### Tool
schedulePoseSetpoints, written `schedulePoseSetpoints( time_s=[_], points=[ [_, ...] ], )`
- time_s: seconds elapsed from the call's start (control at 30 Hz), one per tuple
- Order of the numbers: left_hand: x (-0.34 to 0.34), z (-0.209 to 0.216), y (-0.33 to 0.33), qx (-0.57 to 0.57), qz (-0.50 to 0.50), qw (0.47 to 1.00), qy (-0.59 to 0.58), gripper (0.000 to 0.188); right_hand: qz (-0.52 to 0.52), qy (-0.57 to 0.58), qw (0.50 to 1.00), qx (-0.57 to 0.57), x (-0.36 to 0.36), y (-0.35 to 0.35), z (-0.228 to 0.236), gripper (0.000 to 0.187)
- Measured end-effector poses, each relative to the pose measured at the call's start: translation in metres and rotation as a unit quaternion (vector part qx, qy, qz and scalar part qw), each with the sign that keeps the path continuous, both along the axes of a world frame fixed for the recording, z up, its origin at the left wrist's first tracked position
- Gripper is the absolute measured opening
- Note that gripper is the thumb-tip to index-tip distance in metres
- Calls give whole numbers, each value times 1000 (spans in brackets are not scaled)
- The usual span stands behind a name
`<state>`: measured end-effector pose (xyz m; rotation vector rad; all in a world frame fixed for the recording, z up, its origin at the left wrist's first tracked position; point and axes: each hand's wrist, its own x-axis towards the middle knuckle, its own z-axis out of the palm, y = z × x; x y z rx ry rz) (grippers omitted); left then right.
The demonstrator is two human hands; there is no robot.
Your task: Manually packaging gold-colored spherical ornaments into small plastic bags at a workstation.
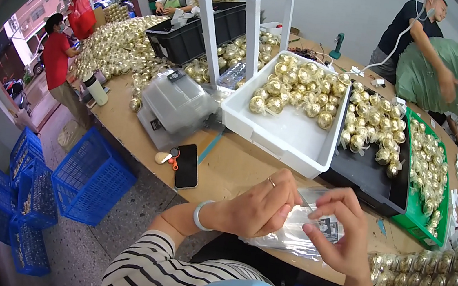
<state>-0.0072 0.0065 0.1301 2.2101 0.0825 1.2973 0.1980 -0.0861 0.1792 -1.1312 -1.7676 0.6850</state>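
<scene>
My left hand (261, 205), with a ring and a pale wrist band, is closed in a fist above the table's near edge. What its pressed fingers hold, if anything, I cannot make out. To its right, my right hand (342, 229) has its fingers curled and the thumb apart from the index finger. No held thing shows in it. Beneath and between both hands lies a clear plastic bag (280, 238) bearing a printed label (327, 229). Just beyond them stands a white tray (272, 144), partly filled with gold ball ornaments (307, 89).
A black tray (361, 182) and a green crate (414, 223) with gold balls stand at right. A phone (187, 166), clear plastic packs (179, 104) and a tumbler (96, 89) are left. Blue crates (94, 177) stand on the floor. Other people work around the table.
</scene>
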Motion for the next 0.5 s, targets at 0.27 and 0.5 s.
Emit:
schedulePoseSetpoints(
  time_s=[0.27, 0.5],
  points=[
    [10, -3, 5, 89, -36, 985, -144, 37, -31, -105, 986, 126, -1, -3, 23, 19],
    [2, 3, 5, 253, 85, 956, -121, 62, -41, 18, 997, 65, 2, -1, 5, 17]
  ],
)
